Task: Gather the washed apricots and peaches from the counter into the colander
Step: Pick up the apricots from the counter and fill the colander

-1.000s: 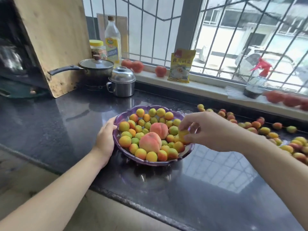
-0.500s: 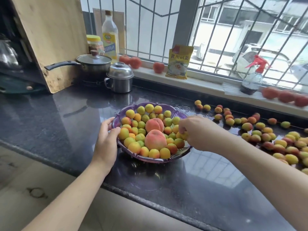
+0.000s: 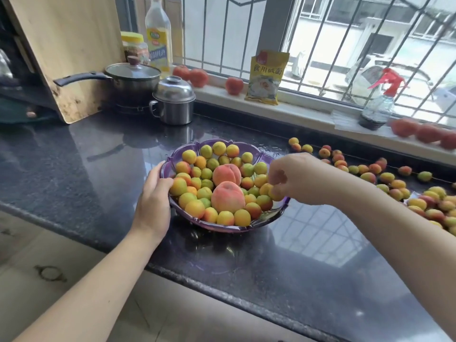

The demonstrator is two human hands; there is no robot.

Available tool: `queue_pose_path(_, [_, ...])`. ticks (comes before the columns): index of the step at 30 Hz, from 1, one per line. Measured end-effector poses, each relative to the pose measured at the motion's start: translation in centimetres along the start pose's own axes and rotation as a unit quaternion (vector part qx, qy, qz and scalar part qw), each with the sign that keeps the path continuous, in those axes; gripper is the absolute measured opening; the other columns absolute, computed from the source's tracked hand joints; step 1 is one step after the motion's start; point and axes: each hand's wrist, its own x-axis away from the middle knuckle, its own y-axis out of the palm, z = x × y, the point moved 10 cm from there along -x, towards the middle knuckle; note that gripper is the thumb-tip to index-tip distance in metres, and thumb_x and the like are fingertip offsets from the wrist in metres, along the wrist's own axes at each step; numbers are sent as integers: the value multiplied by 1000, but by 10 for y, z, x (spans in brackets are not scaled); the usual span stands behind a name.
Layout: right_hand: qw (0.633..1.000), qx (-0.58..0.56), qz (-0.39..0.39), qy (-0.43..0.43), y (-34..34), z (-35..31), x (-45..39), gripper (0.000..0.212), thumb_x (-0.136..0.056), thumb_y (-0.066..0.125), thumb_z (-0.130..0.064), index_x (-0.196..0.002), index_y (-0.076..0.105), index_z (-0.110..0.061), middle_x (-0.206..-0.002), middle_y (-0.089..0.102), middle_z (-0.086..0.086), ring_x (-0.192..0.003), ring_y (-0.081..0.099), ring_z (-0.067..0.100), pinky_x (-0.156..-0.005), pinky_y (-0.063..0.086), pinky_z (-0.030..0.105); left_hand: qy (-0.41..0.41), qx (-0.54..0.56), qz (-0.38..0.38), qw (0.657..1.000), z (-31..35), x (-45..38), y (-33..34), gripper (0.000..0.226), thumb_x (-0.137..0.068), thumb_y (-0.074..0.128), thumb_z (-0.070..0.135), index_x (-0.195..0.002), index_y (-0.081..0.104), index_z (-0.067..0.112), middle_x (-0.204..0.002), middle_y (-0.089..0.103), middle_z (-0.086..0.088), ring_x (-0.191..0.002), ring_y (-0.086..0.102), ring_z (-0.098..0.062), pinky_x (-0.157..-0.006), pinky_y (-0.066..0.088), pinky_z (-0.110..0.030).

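A purple colander [image 3: 223, 227] stands on the dark counter, heaped with several small yellow-orange apricots [image 3: 195, 208] and two larger peaches [image 3: 227, 197]. My left hand [image 3: 154, 202] grips the colander's left rim, thumb over the edge. Over the colander's right rim, my right hand [image 3: 299, 180] pinches an apricot [image 3: 274, 193] in curled fingertips. Several more loose apricots [image 3: 387, 177] lie scattered on the counter to the right.
A lidded pot [image 3: 132, 81] and a steel lidded mug [image 3: 174, 101] stand behind the colander. A wooden board [image 3: 66, 53] leans at back left. On the windowsill sit tomatoes [image 3: 234, 85], a yellow packet [image 3: 267, 77] and a spray bottle [image 3: 378, 102]. The counter's front edge [image 3: 222, 296] runs diagonally below.
My right hand has stayed at the colander's right rim and lowered slightly with its apricot. My left hand keeps hold of the left rim. The view has shifted a little.
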Motion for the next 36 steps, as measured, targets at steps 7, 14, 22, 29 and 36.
queue_pose_path(7, [932, -224, 236, 160, -8, 133, -26, 9, -89, 63, -34, -87, 70, -30, -83, 72, -6, -76, 66, 22, -70, 58, 37, 52, -1, 18, 998, 8, -2, 0, 36, -87, 44, 35, -108, 73, 30, -111, 76, -4, -117, 64, -36, -108, 46, -66])
queue_pose_path(14, [951, -5, 204, 232, 52, 204, -115, 37, -99, 48, -35, -119, 68, -11, -121, 61, 22, -112, 49, 42, -99, 38, 46, 83, 1, 31, 996, 9, -8, -2, 43, -86, 46, 39, -116, 75, 27, -118, 76, -5, -122, 64, -36, -110, 45, -66])
queue_pose_path(22, [943, 27, 215, 254, 66, 224, -155, 55, -103, 38, -46, -128, 64, -4, -141, 48, 19, -127, 36, 40, -103, 35, 48, 87, 17, 27, 996, 13, -4, 2, 41, -90, 44, 24, -117, 75, 23, -118, 76, -8, -121, 65, -35, -112, 45, -63])
queue_pose_path(29, [939, 27, 255, 230, 59, 209, -154, 46, -97, 57, -41, -121, 64, -2, -131, 56, 19, -121, 41, 40, -101, 37, 48, 91, 10, 23, 996, 14, -4, 3, 39, -89, 45, 28, -111, 77, 31, -115, 77, -4, -119, 67, -33, -110, 46, -64])
queue_pose_path(36, [886, -316, 306, 148, 31, 160, -94, 27, -90, 72, -34, -108, 61, -16, -95, 64, -3, -95, 61, 21, -82, 51, 37, 90, 14, 31, 995, 15, -6, 0, 36, -84, 49, 34, -105, 78, 40, -111, 77, 1, -117, 66, -31, -109, 47, -62])
